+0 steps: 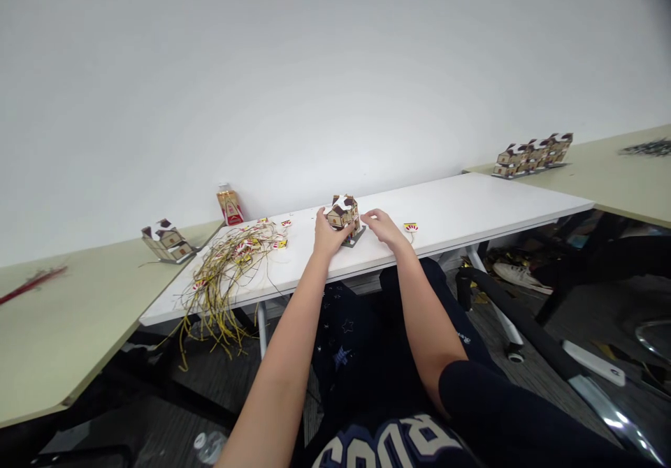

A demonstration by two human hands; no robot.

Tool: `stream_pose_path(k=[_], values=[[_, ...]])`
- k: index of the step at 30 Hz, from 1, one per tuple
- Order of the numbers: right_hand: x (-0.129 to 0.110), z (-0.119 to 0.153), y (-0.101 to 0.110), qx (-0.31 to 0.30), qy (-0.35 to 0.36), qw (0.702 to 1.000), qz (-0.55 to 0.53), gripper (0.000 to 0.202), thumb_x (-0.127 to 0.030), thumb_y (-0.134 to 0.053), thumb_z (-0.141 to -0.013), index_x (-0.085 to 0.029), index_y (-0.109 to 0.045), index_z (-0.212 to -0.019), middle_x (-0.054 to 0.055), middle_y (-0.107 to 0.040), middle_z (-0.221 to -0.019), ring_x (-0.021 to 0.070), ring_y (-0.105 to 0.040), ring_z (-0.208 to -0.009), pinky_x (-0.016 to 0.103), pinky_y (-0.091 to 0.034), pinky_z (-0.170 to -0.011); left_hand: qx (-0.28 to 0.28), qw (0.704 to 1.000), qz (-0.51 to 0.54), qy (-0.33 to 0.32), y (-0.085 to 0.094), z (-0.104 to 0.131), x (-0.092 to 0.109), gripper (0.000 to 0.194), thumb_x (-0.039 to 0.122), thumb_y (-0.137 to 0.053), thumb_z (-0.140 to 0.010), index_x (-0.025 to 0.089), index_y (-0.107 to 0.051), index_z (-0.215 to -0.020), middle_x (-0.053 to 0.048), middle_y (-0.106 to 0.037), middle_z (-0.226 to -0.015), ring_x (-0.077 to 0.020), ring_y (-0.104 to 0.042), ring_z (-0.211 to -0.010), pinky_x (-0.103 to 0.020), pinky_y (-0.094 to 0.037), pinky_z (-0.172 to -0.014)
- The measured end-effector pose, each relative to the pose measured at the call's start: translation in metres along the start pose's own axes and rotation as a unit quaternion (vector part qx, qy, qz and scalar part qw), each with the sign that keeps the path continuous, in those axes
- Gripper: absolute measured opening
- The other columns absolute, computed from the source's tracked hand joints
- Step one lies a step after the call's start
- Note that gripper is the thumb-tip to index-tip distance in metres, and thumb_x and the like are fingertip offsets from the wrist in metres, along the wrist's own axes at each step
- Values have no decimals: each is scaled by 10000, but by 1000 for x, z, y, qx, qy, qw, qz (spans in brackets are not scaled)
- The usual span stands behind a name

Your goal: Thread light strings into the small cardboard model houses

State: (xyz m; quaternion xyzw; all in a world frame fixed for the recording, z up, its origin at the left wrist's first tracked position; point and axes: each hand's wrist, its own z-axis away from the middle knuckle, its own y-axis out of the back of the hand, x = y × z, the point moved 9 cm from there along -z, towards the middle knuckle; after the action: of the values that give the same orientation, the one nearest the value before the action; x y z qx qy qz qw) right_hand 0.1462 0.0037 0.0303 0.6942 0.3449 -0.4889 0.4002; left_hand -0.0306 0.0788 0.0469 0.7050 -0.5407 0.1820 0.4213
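Note:
A small model house point(343, 211) with brown and white roof patches stands on its dark base on the white table in front of me. My left hand point(328, 236) is closed around the house's left and front side, thumb across the front. Close to the right side of the house is my right hand point(384, 228), its fingertips drawn together in a pinch; anything between them is too small to make out. A red-and-white striped piece point(411, 228) with a yellow edge and a thin wire lies to the right of that hand.
At the left, a tangle of yellow wires point(223, 279) with striped pieces hangs over the table edge. Behind it stands a carton point(231, 206). Another model house point(166, 241) sits at the far left, and a row of houses point(535, 157) at the far right.

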Motion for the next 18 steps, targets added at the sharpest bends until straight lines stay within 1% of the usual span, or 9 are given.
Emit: stream_pose_path(k=[2,5,8,10,14,18], values=[[-1,1,13,21,26,999,4,311,-502,-550,-851,-196,-584,-897,-8,-565,-727,134,-477,-640,239,-385,-579,-22,1000,-5,-6,-3,1,2,1051,423,-899,-530,172,-346,-1388,-200,-538,-1351,-334,-538,-1250,-466,-401,-1067],[1,2,27,45,58,997,7,330,-521,-471,-893,-205,-560,-863,-7,-557,-747,147,-493,-695,255,-404,-647,-30,999,-12,8,-4,1,1,1023,378,-890,-548,182,-343,-1389,-183,-589,-1306,-329,-574,-1207,-461,-431,-1033],[-3,2,36,77,116,990,31,320,-459,-386,-939,-210,-539,-809,5,-570,-772,164,-519,-754,272,-403,-714,-3,999,6,35,1,0,-4,964,346,-871,-584,191,-351,-1380,-155,-641,-1232,-297,-622,-1131,-432,-468,-988],[-7,3,39,100,148,982,55,320,-419,-356,-954,-213,-523,-774,13,-579,-774,176,-534,-779,279,-396,-735,19,998,34,49,5,-1,-7,913,367,-858,-614,202,-367,-1366,-138,-662,-1197,-271,-645,-1086,-412,-486,-967],[-12,8,43,142,160,971,104,340,-424,-337,-979,-221,-524,-781,21,-591,-746,190,-545,-756,285,-385,-711,59,993,80,69,11,-1,-13,794,406,-844,-648,221,-432,-1301,-115,-681,-1165,-243,-661,-1061,-386,-504,-953],[-17,12,41,147,172,964,141,341,-412,-347,-983,-219,-542,-781,43,-631,-792,198,-562,-784,295,-380,-716,67,990,100,72,12,-1,-15,766,412,-845,-653,220,-448,-1279,-115,-691,-1151,-237,-670,-1054,-378,-516,-943]])
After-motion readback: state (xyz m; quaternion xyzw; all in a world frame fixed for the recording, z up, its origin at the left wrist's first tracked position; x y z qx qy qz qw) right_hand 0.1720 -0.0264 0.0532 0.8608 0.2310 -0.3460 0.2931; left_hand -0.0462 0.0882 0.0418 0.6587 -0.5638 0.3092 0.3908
